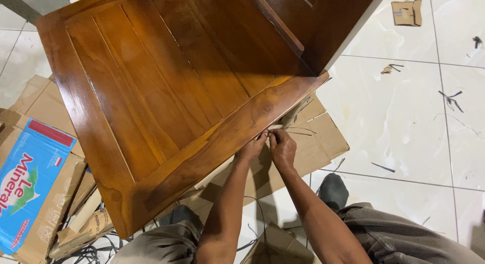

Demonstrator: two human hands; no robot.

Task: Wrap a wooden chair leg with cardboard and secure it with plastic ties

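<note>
Presently both hands meet at the near edge of the varnished wooden panel (166,87), which lies tilted over flattened cardboard (313,137) on the white tile floor (404,122). The left hand (252,148) and right hand (283,149) are pinched, fingertips almost touching, on what appears to be a thin pale strip (275,126) at the panel's edge — whether it is tape, wrapping or trim cannot be told.

Recommended handling, as judged from this view:
- Keep both pinches close together, so the pull runs along the edge and not away from it.
- Draw slowly; the glossy finish would likely show any scrape from nails.
- Hold the panel steady on the cardboard — it overhangs and could rock.

A blue printed carton (30,183) lies at the left, and dark strap offcuts (452,100) lie scattered on the tiles.
</note>
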